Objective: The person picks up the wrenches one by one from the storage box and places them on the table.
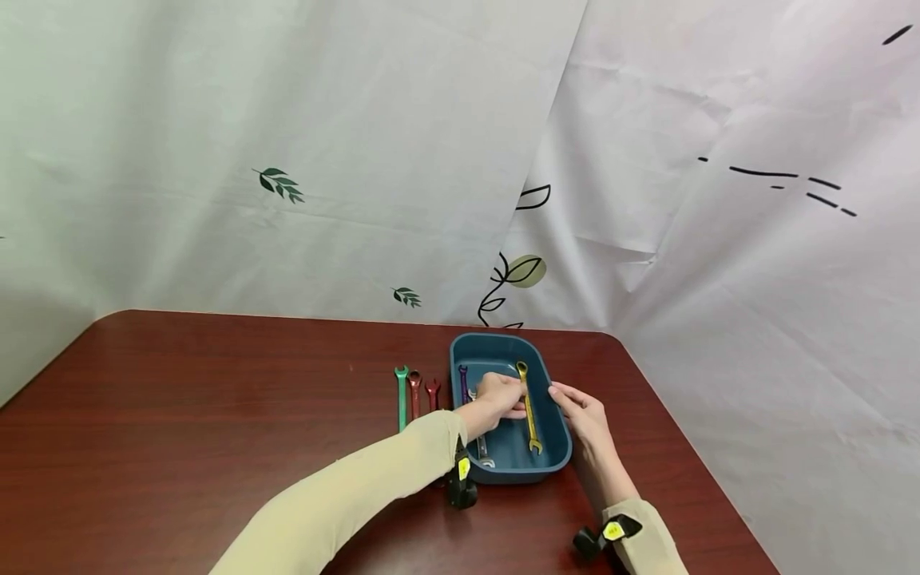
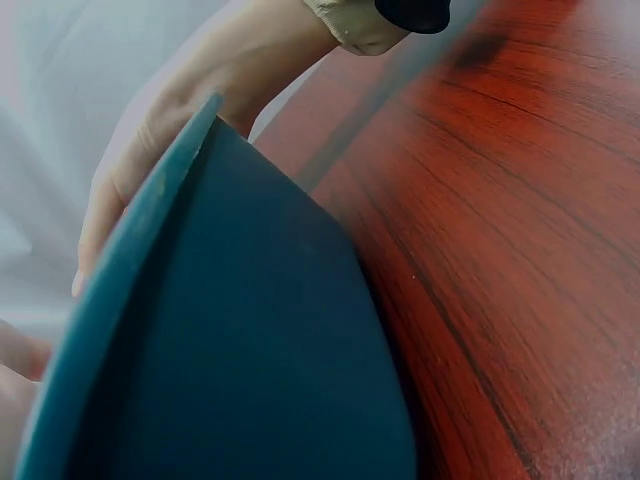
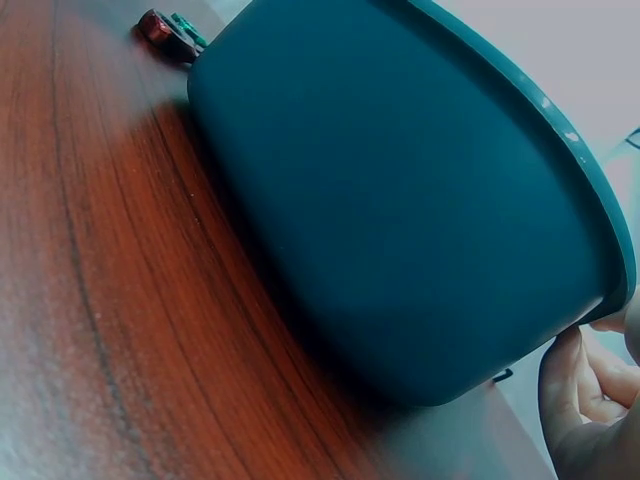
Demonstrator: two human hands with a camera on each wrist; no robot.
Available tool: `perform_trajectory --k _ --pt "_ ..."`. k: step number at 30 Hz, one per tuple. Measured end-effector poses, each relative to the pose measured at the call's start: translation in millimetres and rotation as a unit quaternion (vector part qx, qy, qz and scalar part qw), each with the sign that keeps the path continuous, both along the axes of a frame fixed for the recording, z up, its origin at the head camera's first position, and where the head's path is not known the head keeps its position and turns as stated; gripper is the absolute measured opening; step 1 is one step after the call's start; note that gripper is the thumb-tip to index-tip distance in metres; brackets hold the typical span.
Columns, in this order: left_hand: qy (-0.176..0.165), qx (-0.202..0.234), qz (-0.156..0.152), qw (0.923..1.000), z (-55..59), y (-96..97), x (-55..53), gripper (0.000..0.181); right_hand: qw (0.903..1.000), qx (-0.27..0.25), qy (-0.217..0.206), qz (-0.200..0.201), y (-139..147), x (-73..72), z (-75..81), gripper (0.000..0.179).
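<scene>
My left hand (image 1: 497, 397) reaches down into a blue plastic bin (image 1: 523, 477), its curled fingers at the shaft of a yellow wrench (image 1: 531, 423). That wrench lies lengthwise near the bin's right side. Left of it are a silver wrench (image 1: 483, 453), partly hidden under the hand, and a purple wrench (image 1: 463, 382) along the left wall. At the bin's right rim, my right hand (image 1: 585, 415) pinches the edge between thumb and fingers. In the right wrist view, the thumb and fingers of the right hand (image 3: 595, 400) meet just under the rim.
Left of the bin on the brown table (image 1: 180, 415) lie a green wrench (image 1: 402, 399), a copper-red wrench (image 1: 414, 391) and a red wrench (image 1: 433, 393), their lower parts behind the left sleeve (image 1: 374, 479). A white printed curtain (image 1: 323, 239) hangs behind the table and along its right.
</scene>
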State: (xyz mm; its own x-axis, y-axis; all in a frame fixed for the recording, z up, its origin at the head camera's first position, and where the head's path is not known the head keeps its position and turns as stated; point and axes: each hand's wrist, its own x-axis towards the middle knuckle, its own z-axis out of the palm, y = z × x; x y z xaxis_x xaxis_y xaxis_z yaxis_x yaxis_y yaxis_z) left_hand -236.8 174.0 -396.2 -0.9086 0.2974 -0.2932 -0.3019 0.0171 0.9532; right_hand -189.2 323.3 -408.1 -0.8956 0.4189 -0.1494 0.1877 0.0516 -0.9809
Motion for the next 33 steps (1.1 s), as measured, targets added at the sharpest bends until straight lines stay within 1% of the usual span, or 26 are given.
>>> perform_trajectory --k 6,12,19,26,33 --pt "0.005 -0.003 0.004 1.0000 -0.2 -2.4 0.5 0.029 1.0000 -0.002 0.002 0.002 0 -1.2 -0.4 0.046" --pt "0.006 -0.009 0.005 0.9999 0.4 -5.2 -1.2 0.029 1.0000 -0.002 -0.001 0.005 1 -1.0 0.4 0.049" --pt "0.007 -0.013 0.006 0.9999 3.1 -10.1 -0.1 0.027 1.0000 0.000 -0.002 0.007 1 0.9 0.5 0.051" --pt "-0.009 -0.005 0.000 0.9999 5.8 -17.2 0.1 0.027 1.0000 0.001 -0.001 0.000 0 2.0 0.5 0.049" --pt "-0.012 0.019 -0.002 0.9997 5.8 -23.4 -0.2 0.028 0.9999 -0.012 0.004 0.007 0 2.8 0.6 0.050"
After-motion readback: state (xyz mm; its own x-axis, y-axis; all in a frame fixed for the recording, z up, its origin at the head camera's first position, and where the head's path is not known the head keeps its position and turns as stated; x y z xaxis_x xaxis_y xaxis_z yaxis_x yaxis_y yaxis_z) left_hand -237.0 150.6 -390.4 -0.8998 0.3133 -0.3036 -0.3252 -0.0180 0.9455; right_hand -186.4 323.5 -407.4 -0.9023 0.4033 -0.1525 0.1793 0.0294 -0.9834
